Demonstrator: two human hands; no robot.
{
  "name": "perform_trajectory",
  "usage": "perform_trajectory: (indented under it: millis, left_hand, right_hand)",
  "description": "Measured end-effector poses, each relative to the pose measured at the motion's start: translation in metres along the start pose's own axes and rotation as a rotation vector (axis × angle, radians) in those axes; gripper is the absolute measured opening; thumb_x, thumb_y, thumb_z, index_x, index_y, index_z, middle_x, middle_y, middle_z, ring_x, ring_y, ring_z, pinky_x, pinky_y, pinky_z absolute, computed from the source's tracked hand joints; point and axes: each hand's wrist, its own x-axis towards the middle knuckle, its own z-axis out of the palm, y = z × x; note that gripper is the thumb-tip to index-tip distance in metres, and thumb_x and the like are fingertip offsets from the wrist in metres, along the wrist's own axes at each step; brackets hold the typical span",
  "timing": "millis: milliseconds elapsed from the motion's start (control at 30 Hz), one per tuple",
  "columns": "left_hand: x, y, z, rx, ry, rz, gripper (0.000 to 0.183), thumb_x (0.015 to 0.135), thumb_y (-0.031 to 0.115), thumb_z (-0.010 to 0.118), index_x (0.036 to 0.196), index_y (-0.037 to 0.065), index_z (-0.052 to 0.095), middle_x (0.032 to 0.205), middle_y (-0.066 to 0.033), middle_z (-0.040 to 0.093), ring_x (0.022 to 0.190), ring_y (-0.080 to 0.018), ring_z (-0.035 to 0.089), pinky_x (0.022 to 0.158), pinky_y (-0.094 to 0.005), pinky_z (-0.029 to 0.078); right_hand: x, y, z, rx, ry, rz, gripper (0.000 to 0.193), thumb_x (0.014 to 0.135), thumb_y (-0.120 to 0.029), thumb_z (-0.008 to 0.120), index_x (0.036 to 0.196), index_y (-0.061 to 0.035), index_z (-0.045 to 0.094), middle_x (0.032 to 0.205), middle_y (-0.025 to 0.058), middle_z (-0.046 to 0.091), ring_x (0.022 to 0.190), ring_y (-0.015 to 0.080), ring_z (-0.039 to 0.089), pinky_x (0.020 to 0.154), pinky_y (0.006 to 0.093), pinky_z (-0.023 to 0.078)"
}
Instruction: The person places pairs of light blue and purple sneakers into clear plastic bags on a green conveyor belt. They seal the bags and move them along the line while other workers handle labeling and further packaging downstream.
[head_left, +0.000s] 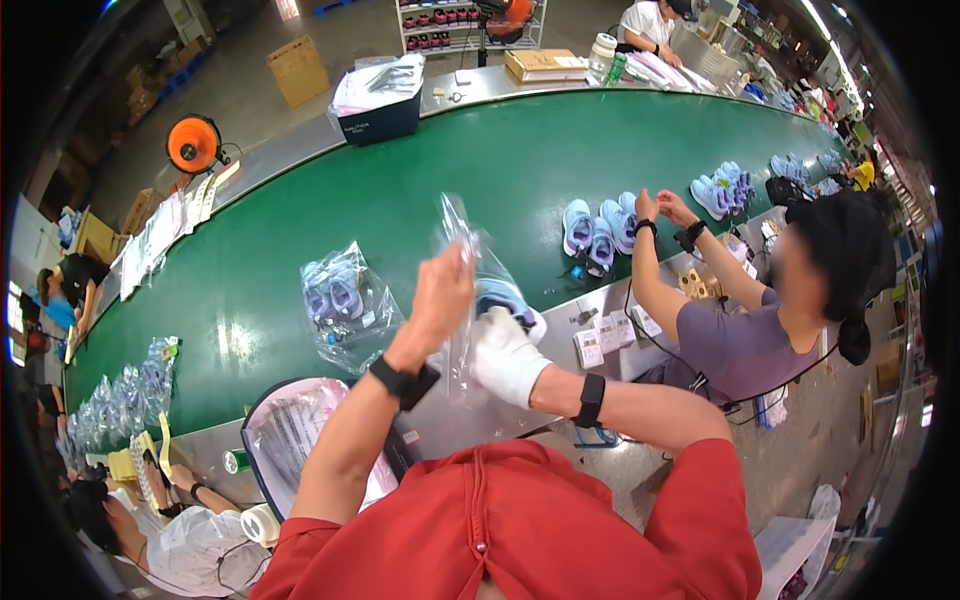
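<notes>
My bare left hand (440,295) is closed on the edge of a clear plastic bag (455,215), which hangs in front of me over the near edge of the green belt (420,175). My right hand (508,358), in a white glove, grips light blue sneakers (503,297) from the near side. Part of the bag lies against the sneakers; how far they sit inside it I cannot tell. The gloved fingers are partly hidden by the shoes. To the left, a pair of light blue shoes in a clear bag (335,292) rests on the belt.
An open box of clear bags (300,440) stands by my left forearm. Unbagged sneakers (600,235) are on the belt at right, beside a co-worker (740,310) with raised hands. More bagged shoes (125,400) lie far left. A dark box (382,118) sits across the belt.
</notes>
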Motion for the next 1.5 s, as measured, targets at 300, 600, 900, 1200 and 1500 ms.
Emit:
perform_trajectory:
  millis: [300, 600, 900, 1200, 1500]
  left_hand:
    - [0.012, 0.028, 0.007, -0.11, -0.406, 0.091, 0.023, 0.091, 0.019, 0.054, 0.084, -0.003, 0.06, 0.062, -0.0206, 0.051, 0.053, -0.0236, 0.041, 0.054, -0.0351, 0.041]
    - [-0.003, 0.008, -0.049, 0.114, -0.559, -0.008, 0.018, 0.089, 0.015, 0.052, 0.092, 0.0, 0.061, 0.072, -0.0257, 0.057, 0.063, -0.041, 0.057, 0.055, -0.0446, 0.046]
    - [-0.035, 0.032, -0.044, 0.03, -0.802, 0.178, 0.011, 0.081, 0.01, 0.054, 0.085, 0.0, 0.054, 0.067, -0.0248, 0.055, 0.063, -0.0426, 0.055, 0.054, -0.0465, 0.042]
    - [-0.08, 0.018, -0.003, -0.028, -0.608, 0.173, 0.029, 0.079, 0.006, 0.056, 0.107, 0.0, 0.056, 0.061, -0.0212, 0.056, 0.049, -0.0341, 0.054, 0.048, -0.0422, 0.043]
    - [-0.062, 0.005, 0.01, 0.161, -0.721, 0.31, 0.012, 0.08, 0.008, 0.055, 0.086, 0.001, 0.061, 0.064, -0.0173, 0.057, 0.06, -0.0315, 0.058, 0.054, -0.0403, 0.046]
  right_hand:
    - [0.002, -0.005, -0.003, 0.346, 0.051, -0.252, 0.009, 0.055, -0.018, 0.063, 0.059, -0.0097, 0.065, 0.064, 0.0077, 0.061, 0.063, 0.0259, 0.06, 0.064, 0.0381, 0.045]
    - [0.004, -0.037, 0.011, 0.505, 0.273, -0.161, 0.021, 0.066, -0.025, 0.064, 0.076, -0.0055, 0.064, 0.077, 0.0125, 0.059, 0.078, 0.0252, 0.058, 0.071, 0.0406, 0.043]
    - [0.005, -0.024, 0.067, 1.302, 0.108, 0.055, 0.026, 0.071, -0.019, 0.064, 0.095, -0.01, 0.064, 0.094, 0.0094, 0.062, 0.088, 0.0251, 0.059, 0.077, 0.0395, 0.047]
    - [0.0, -0.052, 0.128, 1.391, 0.41, 0.254, 0.039, 0.095, -0.014, 0.04, 0.133, -0.0069, 0.041, 0.124, 0.0128, 0.051, 0.116, 0.0198, 0.048, 0.1, 0.0343, 0.037]
    - [0.056, -0.052, 0.133, 1.569, 0.405, 0.358, 0.029, 0.093, -0.016, 0.04, 0.121, -0.0111, 0.047, 0.119, 0.0086, 0.05, 0.107, 0.0174, 0.051, 0.096, 0.0364, 0.042]
